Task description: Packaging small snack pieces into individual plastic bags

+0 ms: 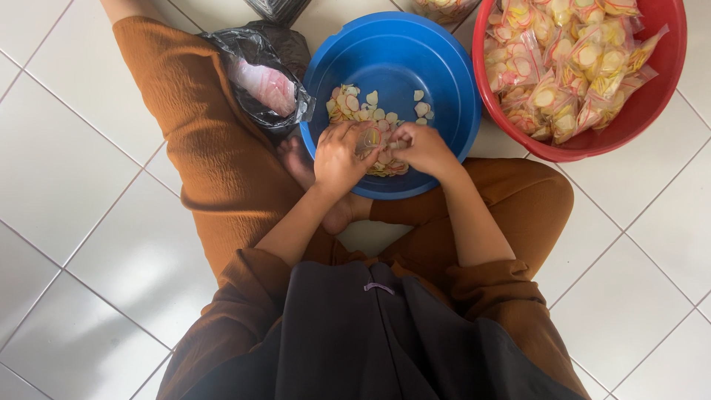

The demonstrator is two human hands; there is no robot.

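Both hands meet over the near rim of the blue basin (444, 89), side by side. The left hand (339, 157) and right hand (424, 148) pinch a small clear bag (368, 138) between them, the chips (359, 107) lying just beyond.

Soft, even daylight fills the scene, bright enough that colours read clearly. The white floor tiles (96, 148) carry a pale sheen at the left, and shadows beneath the blue basin (444, 81) are faint. Focus is sharp throughout, with slight wide-angle stretching toward the corners.

head cam | 1 view | looks straight down | near lap, floor (89, 244)
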